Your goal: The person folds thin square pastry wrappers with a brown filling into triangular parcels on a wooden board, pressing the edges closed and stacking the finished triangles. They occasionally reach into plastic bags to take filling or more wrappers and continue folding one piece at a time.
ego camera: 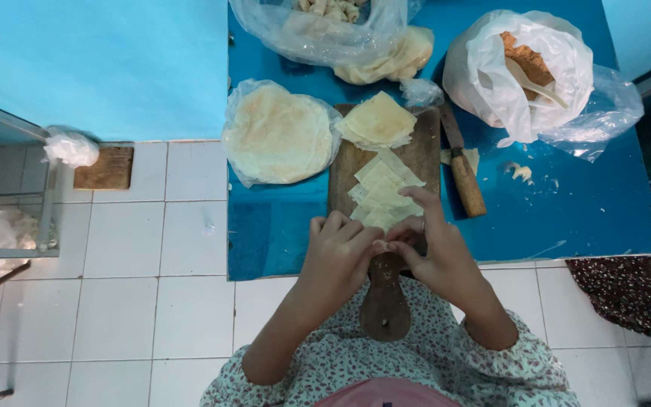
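In the head view, both hands meet at the lower centre of the frame, the left hand (338,252) and right hand (432,256) pinched narrow around one small dough piece (380,246) held between their fingertips. Just above them a row of cut wrappers (383,188) runs up the wooden board (348,162) on the blue desk (566,211), closest to the right hand's raised forefinger.

blue table (566,211), pale dough squares (382,192)
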